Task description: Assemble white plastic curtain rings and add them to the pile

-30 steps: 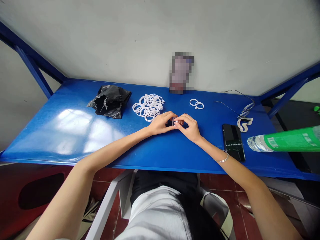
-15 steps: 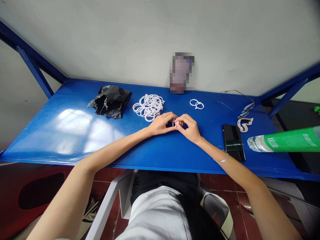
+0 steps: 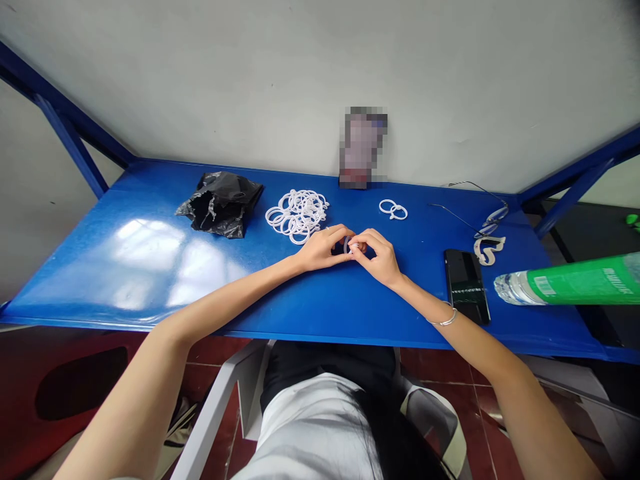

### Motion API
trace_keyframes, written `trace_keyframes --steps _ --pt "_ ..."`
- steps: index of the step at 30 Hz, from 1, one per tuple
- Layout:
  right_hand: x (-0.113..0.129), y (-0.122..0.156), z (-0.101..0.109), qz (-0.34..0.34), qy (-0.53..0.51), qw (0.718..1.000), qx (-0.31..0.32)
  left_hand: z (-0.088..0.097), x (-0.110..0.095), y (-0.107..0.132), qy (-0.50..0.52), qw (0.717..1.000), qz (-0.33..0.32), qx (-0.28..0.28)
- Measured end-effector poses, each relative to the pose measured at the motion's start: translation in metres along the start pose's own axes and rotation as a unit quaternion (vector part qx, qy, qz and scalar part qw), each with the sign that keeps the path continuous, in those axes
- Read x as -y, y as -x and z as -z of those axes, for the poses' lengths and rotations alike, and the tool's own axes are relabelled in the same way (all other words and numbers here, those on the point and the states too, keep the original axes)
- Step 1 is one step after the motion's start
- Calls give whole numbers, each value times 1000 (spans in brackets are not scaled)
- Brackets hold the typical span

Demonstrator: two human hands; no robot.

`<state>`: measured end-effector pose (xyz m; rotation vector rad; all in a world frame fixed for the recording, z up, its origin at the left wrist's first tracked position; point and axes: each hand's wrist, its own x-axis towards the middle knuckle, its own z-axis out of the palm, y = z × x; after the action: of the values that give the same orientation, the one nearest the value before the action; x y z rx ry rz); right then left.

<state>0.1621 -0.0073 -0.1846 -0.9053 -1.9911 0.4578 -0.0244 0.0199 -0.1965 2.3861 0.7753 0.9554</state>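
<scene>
The white ring (image 3: 346,246), gripped at the frame's centre by the fingers (image 3: 337,231) of left hand (image 3: 317,249) and right hand (image 3: 382,258), seems light, rather stiff, best held by its rim.

Green pack (image 3: 585,281): white lettering, runs sideways, too small to read; barcode (image 3: 544,287) next to it, digits not legible.
Phone (image 3: 466,287): row of faint light marks across the dark screen, can't tell if text.
Item at wall (image 3: 365,147): pixelated, nothing readable.
Legible text overall: none.
</scene>
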Motion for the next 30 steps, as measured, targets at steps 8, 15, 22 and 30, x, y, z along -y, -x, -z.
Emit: trace_keyframes --steps 8,15,22,30 --pt "1 1 0 -8 -13 1000 -9 1 -1 -1 -1 1000 -9 -10" --pt "1 1 1 -23 -27 999 -31 0 2 1 6 1000 10 -21" --pt "-1 0 1 -21 6 999 -41 0 2 1 3 1000 14 -22" --pt "-6 0 5 32 100 994 12 0 -1 1 -21 1000 -12 -11"
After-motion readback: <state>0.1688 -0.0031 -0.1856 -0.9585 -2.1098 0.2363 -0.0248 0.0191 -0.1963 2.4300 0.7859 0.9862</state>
